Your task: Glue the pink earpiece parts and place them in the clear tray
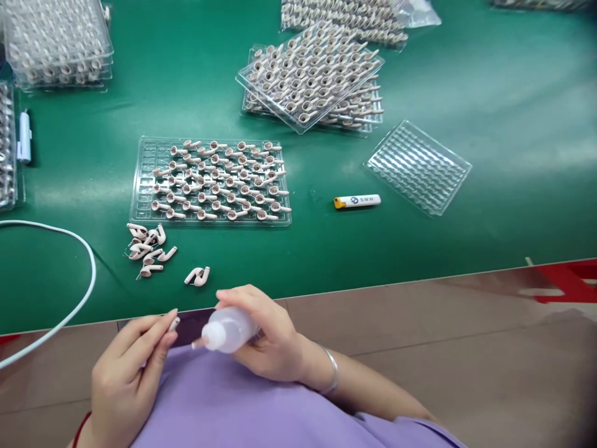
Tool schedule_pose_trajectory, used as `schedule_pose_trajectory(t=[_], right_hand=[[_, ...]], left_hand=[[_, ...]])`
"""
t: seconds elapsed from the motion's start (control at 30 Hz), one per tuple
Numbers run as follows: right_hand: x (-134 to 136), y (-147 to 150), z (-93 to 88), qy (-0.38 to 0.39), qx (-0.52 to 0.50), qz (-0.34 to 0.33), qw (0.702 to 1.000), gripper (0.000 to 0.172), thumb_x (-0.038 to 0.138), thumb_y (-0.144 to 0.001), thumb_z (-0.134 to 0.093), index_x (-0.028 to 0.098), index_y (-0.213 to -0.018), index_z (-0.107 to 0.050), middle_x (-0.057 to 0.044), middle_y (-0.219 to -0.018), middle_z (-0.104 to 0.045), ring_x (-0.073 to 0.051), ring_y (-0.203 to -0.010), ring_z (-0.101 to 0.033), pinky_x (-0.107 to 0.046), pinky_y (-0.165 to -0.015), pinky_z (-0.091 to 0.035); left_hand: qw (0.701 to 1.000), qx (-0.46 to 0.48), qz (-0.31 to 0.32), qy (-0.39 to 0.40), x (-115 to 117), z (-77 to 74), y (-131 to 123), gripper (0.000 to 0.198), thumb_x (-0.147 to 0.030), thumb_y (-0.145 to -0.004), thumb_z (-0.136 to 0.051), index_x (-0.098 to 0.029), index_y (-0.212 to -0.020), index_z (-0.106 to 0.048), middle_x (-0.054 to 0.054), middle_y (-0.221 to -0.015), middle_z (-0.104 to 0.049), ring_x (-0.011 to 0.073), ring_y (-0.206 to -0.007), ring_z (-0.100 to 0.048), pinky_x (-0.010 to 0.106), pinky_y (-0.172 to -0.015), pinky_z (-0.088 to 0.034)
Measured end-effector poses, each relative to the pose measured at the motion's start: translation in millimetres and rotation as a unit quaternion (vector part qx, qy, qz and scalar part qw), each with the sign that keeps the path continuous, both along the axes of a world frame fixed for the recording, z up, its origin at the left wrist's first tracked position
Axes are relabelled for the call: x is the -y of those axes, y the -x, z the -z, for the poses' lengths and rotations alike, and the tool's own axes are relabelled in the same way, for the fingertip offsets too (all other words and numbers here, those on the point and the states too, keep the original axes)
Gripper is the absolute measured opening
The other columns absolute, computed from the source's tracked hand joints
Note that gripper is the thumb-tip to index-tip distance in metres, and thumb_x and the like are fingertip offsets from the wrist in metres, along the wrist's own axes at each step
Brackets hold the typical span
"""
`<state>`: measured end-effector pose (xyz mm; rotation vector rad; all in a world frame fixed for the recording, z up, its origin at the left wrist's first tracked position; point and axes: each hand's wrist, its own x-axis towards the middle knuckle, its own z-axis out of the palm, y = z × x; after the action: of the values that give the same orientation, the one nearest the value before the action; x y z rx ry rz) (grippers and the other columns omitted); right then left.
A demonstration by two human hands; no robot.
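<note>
My right hand (268, 339) is wrapped round a small translucent squeeze bottle (228, 330), its nozzle pointing left. My left hand (133, 367) pinches a small pink earbud-shaped shell (173, 323) at its fingertips, close to the nozzle. Both hands are over my purple garment, just below the edge of the green table. Two loose shells (198, 275) and a small pile of shells (148, 246) lie on the table above my hands. Beyond them sits a clear tray (142, 180) partly filled with rows of shells.
Stacked filled trays (310, 74) lie at the top centre, another stack (56, 43) at top left, and an empty clear tray (417, 167) to the right. A white and yellow lighter (357, 201) lies between them. A white cable (69, 236) loops at left, near a white pen (23, 137).
</note>
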<state>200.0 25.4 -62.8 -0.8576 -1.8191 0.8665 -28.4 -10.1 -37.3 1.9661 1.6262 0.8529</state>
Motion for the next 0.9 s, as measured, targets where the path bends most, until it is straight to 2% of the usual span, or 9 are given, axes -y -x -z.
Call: schedule_pose_trajectory(t=[0.07, 0.1, 0.17, 0.2, 0.27, 0.37, 0.53, 0.9], right_hand=[[3.2, 9.3, 3.4, -0.035, 0.013, 0.003, 0.999, 0.046, 0.012, -0.084, -0.060, 0.018, -0.128, -0.048, -0.009, -0.098, -0.065, -0.018, -0.087, -0.062, -0.029, -0.072, -0.053], [4.4, 13.9, 5.6, -0.060, 0.027, 0.015, 0.998, 0.040, 0.013, -0.085, -0.059, 0.018, -0.123, -0.051, -0.009, -0.096, -0.065, -0.018, -0.084, -0.061, -0.030, -0.072, -0.052], [6.0, 21.3, 10.0, -0.110, 0.064, 0.049, 0.991, 0.026, 0.014, -0.087, -0.057, 0.017, -0.112, -0.054, -0.006, -0.088, -0.063, -0.017, -0.077, -0.059, -0.032, -0.071, -0.048], [6.4, 23.8, 11.9, -0.130, 0.082, 0.065, 0.986, 0.020, 0.014, -0.087, -0.057, 0.017, -0.107, -0.055, -0.005, -0.084, -0.062, -0.016, -0.074, -0.058, -0.033, -0.070, -0.046], [6.5, 26.3, 15.0, -0.151, 0.106, 0.084, 0.979, 0.015, 0.013, -0.088, -0.054, 0.017, -0.102, -0.055, -0.004, -0.081, -0.061, -0.016, -0.071, -0.056, -0.033, -0.069, -0.042], [6.0, 26.4, 17.3, -0.157, 0.120, 0.090, 0.976, 0.014, 0.012, -0.088, -0.052, 0.017, -0.101, -0.054, -0.004, -0.081, -0.061, -0.015, -0.071, -0.055, -0.033, -0.070, -0.042], [5.4, 26.6, 17.0, -0.160, 0.121, 0.099, 0.975, 0.012, 0.012, -0.089, -0.051, 0.018, -0.099, -0.055, -0.003, -0.080, -0.061, -0.015, -0.071, -0.053, -0.032, -0.069, -0.041], [6.6, 27.2, 20.0, -0.154, 0.127, 0.100, 0.975, 0.015, 0.012, -0.086, -0.054, 0.018, -0.099, -0.056, -0.003, -0.081, -0.062, -0.015, -0.072, -0.053, -0.032, -0.071, -0.040]], left_hand=[[0.987, 0.090, -0.033, 0.130, 4.1, 0.6, -4.8, 0.022, -0.027, -0.087, -0.063, -0.027, -0.104, -0.076, 0.004, -0.094, -0.077, 0.0166, -0.079, -0.071, 0.021, -0.070, -0.054], [0.967, 0.136, -0.056, 0.210, 4.9, 1.6, -7.8, 0.021, -0.033, -0.085, -0.065, -0.025, -0.099, -0.078, 0.004, -0.092, -0.078, 0.0183, -0.077, -0.072, 0.022, -0.068, -0.055], [0.904, 0.224, -0.108, 0.347, 4.7, 4.6, -14.1, 0.027, -0.042, -0.079, -0.070, -0.022, -0.095, -0.079, 0.006, -0.088, -0.078, 0.0206, -0.075, -0.072, 0.023, -0.064, -0.055], [0.872, 0.264, -0.133, 0.390, 4.0, 6.6, -17.1, 0.032, -0.045, -0.075, -0.073, -0.021, -0.095, -0.079, 0.006, -0.087, -0.078, 0.0207, -0.074, -0.071, 0.023, -0.064, -0.055], [0.825, 0.328, -0.165, 0.430, 2.3, 11.6, -21.6, 0.037, -0.049, -0.070, -0.077, -0.020, -0.093, -0.079, 0.006, -0.084, -0.077, 0.0187, -0.071, -0.068, 0.022, -0.063, -0.053], [0.791, 0.376, -0.185, 0.446, 0.6, 20.7, -23.7, 0.038, -0.051, -0.066, -0.079, -0.019, -0.087, -0.080, 0.005, -0.076, -0.076, 0.0144, -0.065, -0.063, 0.019, -0.060, -0.049], [0.775, 0.388, -0.192, 0.460, -0.5, 29.8, -22.4, 0.037, -0.048, -0.061, -0.083, -0.018, -0.082, -0.080, 0.005, -0.071, -0.074, 0.0114, -0.060, -0.057, 0.017, -0.056, -0.045], [0.792, 0.385, -0.185, 0.436, -8.4, 21.8, -29.1, 0.027, -0.040, -0.060, -0.085, -0.018, -0.076, -0.080, 0.005, -0.070, -0.074, 0.0143, -0.064, -0.060, 0.019, -0.057, -0.047]])
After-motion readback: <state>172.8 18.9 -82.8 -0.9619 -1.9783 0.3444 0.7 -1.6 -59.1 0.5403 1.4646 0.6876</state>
